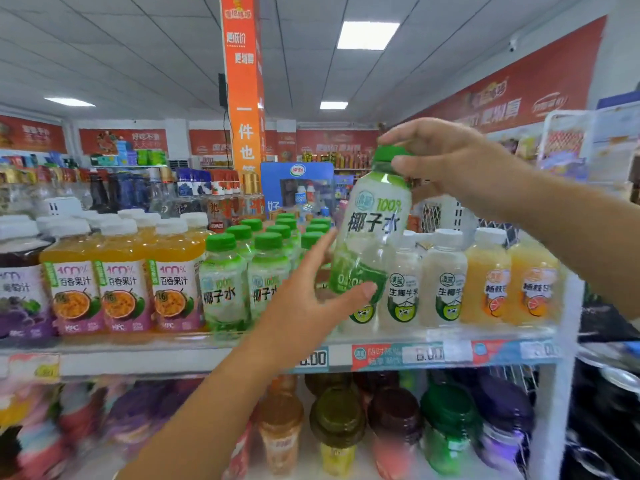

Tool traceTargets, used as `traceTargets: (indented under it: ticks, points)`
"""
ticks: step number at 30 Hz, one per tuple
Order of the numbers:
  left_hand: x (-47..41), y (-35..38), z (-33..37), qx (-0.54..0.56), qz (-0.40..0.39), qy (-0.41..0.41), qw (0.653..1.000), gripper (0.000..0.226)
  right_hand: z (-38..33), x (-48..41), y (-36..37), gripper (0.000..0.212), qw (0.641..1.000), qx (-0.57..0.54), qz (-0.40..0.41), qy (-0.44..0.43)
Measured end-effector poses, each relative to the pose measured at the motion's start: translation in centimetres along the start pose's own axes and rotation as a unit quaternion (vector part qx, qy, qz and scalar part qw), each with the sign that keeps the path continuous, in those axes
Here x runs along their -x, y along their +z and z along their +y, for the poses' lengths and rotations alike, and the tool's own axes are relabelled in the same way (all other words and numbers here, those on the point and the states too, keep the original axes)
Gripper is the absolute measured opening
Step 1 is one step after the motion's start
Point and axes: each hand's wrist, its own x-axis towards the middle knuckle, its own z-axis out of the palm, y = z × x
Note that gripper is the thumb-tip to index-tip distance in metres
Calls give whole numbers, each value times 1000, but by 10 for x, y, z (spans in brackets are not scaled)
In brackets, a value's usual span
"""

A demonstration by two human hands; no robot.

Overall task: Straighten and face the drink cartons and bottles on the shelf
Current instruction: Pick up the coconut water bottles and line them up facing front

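Head view: the right hand [446,164] pinches the green cap of a coconut water bottle [370,226], lifted and tilted above the shelf [138,358]. The left hand [311,299], fingers relaxed, touches its base. It seems mid-facing; next it probably must stand upright beside the green-capped row [249,271], label forward.

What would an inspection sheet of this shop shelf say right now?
Surface: shelf, price tags along its edge.
Job's things: bottle held up above the shelf, tilted, label forward; green-capped rows standing upright.
Clutter: nothing seen.
Hands: right hand grips the cap; left hand has straight fingers, thumb on the bottle's base.
Cables: thin dark line down the pillar, perhaps a cable.
Surroundings: banners, lights; lower shelf blurred.
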Motion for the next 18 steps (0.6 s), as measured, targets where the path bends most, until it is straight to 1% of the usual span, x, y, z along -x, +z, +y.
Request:
traceTargets:
  ticks: [1, 2, 4, 5, 7, 9, 12, 15, 18]
  points:
    - [7, 6, -5, 80, -35, -27, 996, 57, 4, 9, 7, 26, 1000, -19, -1, 8]
    - [15, 13, -12, 143, -65, -50, 986, 55, 9, 19, 14, 26, 999, -39, 3, 19]
    - [31, 25, -28, 231, -90, -91, 964, 64, 20, 38, 29, 22, 997, -66, 18, 42]
    - [41, 30, -34, 257, -92, -101, 957, 68, 27, 48, 36, 19, 996, -72, 28, 55]
    - [60, 39, -45, 272, -91, -111, 951, 65, 42, 68, 48, 15, 991, -87, 53, 82]
    - [80, 48, -51, 260, -92, -116, 954, 63, 56, 89, 60, 14, 985, -117, 78, 104]
    - [106, 61, -60, 252, -78, -129, 956, 66, 76, 121, 82, 18, 971, -158, 111, 141]
    - [126, 72, -70, 261, -89, -166, 947, 70, 95, 147, 101, 23, 952, -208, 126, 187]
    - [141, 83, -78, 276, -102, -197, 935, 70, 113, 163, 112, 17, 939, -206, 157, 224]
